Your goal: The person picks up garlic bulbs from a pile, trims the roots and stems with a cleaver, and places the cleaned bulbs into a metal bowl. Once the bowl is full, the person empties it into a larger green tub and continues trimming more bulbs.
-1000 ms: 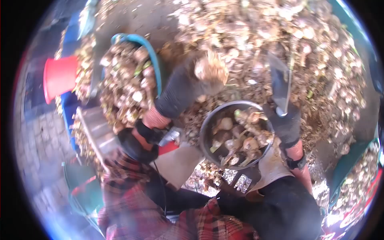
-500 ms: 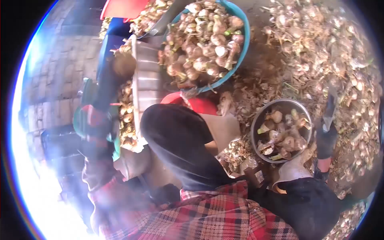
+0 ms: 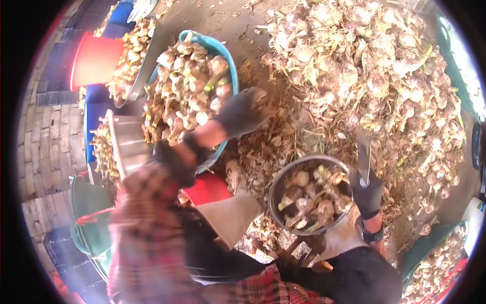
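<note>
My left hand (image 3: 242,112), in a dark glove, reaches across the right rim of the blue tub (image 3: 230,66), its brownish fingertips stretched toward the pile. Some motion blur lies over that arm, and nothing shows in the fingers. Garlic bulbs (image 3: 185,86) with cut stems heap up in the tub. My right hand (image 3: 367,195), also gloved, is closed around a pair of shears (image 3: 363,159), whose grey metal blades point away from me. Just left of it stands a round metal pot (image 3: 276,207) with several trimmed garlic bulbs (image 3: 309,197) inside, close to my right boot (image 3: 339,235).
A large pile of untrimmed garlic (image 3: 364,66) spreads over the floor ahead and right. At left are a red bucket (image 3: 96,61), a pale crate (image 3: 129,142) and a green tub (image 3: 91,218). Another green container (image 3: 422,253) stands at lower right.
My left hand has swung right from over the crates to past the tub's rim. My right hand still grips the shears beside the pot. The whole view has shifted.
</note>
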The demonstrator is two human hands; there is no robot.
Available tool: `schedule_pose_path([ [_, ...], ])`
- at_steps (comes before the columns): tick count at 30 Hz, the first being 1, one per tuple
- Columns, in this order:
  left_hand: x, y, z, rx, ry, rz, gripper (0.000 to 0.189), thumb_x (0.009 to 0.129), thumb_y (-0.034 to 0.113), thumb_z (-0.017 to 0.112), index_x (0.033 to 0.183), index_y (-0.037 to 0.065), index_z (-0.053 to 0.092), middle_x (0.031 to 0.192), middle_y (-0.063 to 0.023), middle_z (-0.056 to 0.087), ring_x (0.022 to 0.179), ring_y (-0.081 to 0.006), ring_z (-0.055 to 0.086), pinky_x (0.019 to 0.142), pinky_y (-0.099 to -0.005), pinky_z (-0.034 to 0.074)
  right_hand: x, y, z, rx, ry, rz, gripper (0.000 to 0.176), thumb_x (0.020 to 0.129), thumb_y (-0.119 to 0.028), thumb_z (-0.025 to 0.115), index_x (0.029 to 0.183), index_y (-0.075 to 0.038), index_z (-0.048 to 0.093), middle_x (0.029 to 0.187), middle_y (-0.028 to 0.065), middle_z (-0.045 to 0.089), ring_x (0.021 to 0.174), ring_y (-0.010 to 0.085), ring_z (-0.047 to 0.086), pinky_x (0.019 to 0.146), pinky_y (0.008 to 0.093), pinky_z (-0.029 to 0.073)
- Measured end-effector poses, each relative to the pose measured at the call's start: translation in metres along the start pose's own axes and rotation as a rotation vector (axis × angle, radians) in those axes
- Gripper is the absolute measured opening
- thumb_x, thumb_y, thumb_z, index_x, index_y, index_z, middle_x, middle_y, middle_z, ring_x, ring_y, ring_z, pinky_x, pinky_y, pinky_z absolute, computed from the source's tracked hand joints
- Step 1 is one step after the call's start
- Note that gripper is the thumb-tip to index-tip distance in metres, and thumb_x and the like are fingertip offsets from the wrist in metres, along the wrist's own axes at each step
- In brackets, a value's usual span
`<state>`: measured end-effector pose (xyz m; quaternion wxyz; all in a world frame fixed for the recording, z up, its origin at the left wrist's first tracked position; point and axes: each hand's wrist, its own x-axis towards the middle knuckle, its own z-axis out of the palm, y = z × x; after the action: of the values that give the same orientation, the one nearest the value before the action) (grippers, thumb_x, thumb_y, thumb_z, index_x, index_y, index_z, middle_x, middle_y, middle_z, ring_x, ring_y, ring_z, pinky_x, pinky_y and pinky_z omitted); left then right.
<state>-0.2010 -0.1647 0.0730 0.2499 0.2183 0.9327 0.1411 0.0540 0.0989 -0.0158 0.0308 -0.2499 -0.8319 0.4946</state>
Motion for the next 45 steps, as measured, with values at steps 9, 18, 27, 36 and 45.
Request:
schedule_pose_path([
  [9, 0.182, -0.06, 0.076, 0.493, 0.12, -0.305, 0.049, 0.085, 0.025, 0.054, 0.128, 0.003, 0.047, 0.122, -0.0257, 0.054, 0.109, -0.0403, 0.055, 0.095, -0.0448, 0.043, 0.027, 0.014, 0.008, 0.089, -0.123, 0.19, 0.015, 0.076, -0.014, 0.071, 0.075, -0.003, 0.061, 0.06, 0.0083, 0.059, 0.052, 0.0157, 0.058, 0.05, 0.0314, 0.047],
  [18, 0.213, -0.228, 0.181, 0.861, 0.478, 0.174, 0.043, 0.085, 0.034, 0.054, 0.118, 0.008, 0.059, 0.114, -0.0207, 0.061, 0.102, -0.0375, 0.059, 0.091, -0.0483, 0.044, 0.039, 0.013, 0.01, 0.072, -0.103, 0.211, 0.016, 0.076, -0.012, 0.071, 0.082, 0.0, 0.062, 0.063, 0.0081, 0.06, 0.054, 0.0145, 0.057, 0.052, 0.0313, 0.046],
  [27, 0.113, -0.144, 0.177, 0.311, 0.195, 0.171, 0.062, 0.073, 0.034, 0.071, 0.125, 0.005, 0.052, 0.113, -0.0234, 0.06, 0.107, -0.0398, 0.057, 0.094, -0.0477, 0.043, 0.019, 0.009, 0.007, 0.219, -0.074, 0.279, 0.014, 0.076, -0.013, 0.071, 0.077, -0.002, 0.062, 0.064, -0.0006, 0.06, 0.059, 0.0069, 0.053, 0.053, 0.0278, 0.043],
  [36, 0.053, 0.002, 0.102, -0.443, 0.394, 0.308, 0.051, 0.071, 0.021, 0.079, 0.111, 0.002, 0.055, 0.099, -0.0168, 0.064, 0.09, -0.0291, 0.064, 0.08, -0.0354, 0.05, 0.011, 0.003, -0.007, 0.088, -0.007, 0.125, 0.019, 0.076, -0.017, 0.073, 0.077, -0.002, 0.063, 0.063, 0.0084, 0.061, 0.055, 0.0181, 0.057, 0.052, 0.0342, 0.046],
  [45, 0.022, 0.076, 0.159, -0.732, -0.03, 0.351, 0.062, 0.066, 0.017, 0.082, 0.12, 0.004, 0.053, 0.109, -0.0107, 0.061, 0.099, -0.0212, 0.059, 0.088, -0.0352, 0.046, 0.023, -0.026, -0.03, -0.248, 0.089, -0.372, 0.019, 0.068, -0.014, 0.069, 0.079, -0.007, 0.055, 0.073, 0.0128, 0.056, 0.061, 0.0321, 0.06, 0.052, 0.04, 0.048],
])
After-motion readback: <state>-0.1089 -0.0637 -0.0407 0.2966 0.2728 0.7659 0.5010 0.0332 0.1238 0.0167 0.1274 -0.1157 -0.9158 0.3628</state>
